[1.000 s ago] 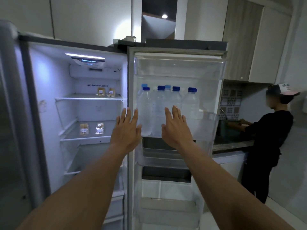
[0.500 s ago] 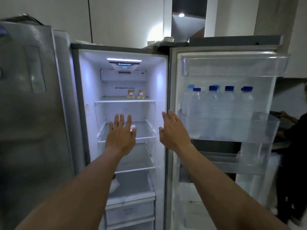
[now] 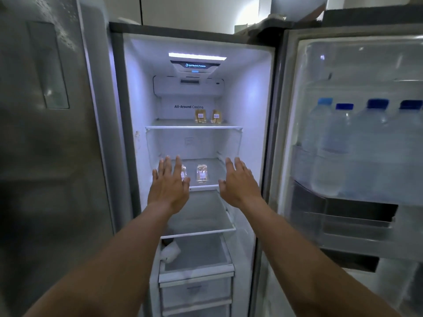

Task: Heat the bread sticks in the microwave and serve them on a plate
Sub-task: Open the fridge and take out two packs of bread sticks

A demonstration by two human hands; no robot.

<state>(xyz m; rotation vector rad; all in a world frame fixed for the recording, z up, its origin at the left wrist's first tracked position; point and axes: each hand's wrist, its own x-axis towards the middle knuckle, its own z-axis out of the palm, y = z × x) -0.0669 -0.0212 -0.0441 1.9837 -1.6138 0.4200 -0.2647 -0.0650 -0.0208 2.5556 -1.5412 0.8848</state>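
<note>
Mid-frame, the left hand and right hand are spread flat, fingers straight, empty. Two bread stick packs sit above centre, two clear packs lower — four bottles at right.

Top shelf: two packets of bread sticks, upright, side by side, right of centre.
Second shelf: two clear labelled packets, one partly hidden.
Lower shelf: white crumpled wrapper, at left.
Door shelf: water bottles, in a row.
</note>
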